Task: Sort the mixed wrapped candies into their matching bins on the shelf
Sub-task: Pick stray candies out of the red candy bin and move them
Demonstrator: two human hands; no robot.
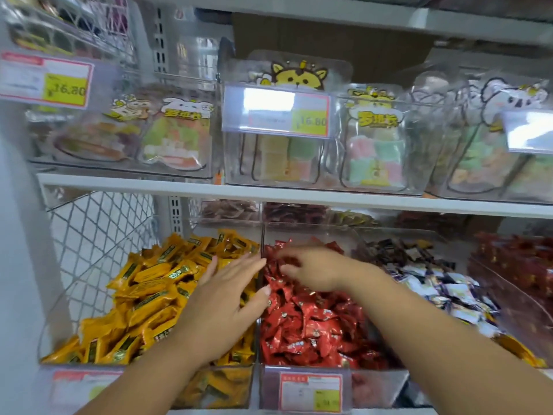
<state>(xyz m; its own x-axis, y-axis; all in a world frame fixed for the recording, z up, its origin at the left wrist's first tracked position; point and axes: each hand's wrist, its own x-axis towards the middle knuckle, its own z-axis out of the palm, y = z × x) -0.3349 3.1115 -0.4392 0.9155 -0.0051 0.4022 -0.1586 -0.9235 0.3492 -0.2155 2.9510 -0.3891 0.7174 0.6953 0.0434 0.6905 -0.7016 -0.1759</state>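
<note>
Low in the middle of the frame, both hands are down in the bins on the bottom shelf. The left hand (pixel 227 298) lies flat with its fingers spread straight over the heap of yellow foil-wrapped candies (pixel 149 295), holding nothing. Its thumb reaches across the clear plastic divider (pixel 262 244) and touches the heap of red foil-wrapped candies (pixel 311 324). The right hand (pixel 314 268) hangs over the far end of the red heap with its fingers curled down into the wrappers. It is blurred, so I cannot tell whether it pinches a piece or only rakes through them.

These candies look small and light, and the crinkly wrappers are probably slick. I would expect a loose piece to slide off the pile if nudged. The twisted or sealed wrapper ends seem the easiest hold, taken in a thumb-and-fingertip pinch. Squeezing should not hurt them.

The red pieces lie directly under and just ahead of the right hand's fingertips. The yellow ones are pressed beneath the left palm and spread away towards the lower left. To the right, a third bin holds dark and white wrapped candies (pixel 434 283), apart from both hands. A red-bordered price label (pixel 311 392) is fixed to the front of the red bin. On the white shelf board (pixel 149 182) above stand clear boxes of pastel sweets (pixel 374 151).
</note>
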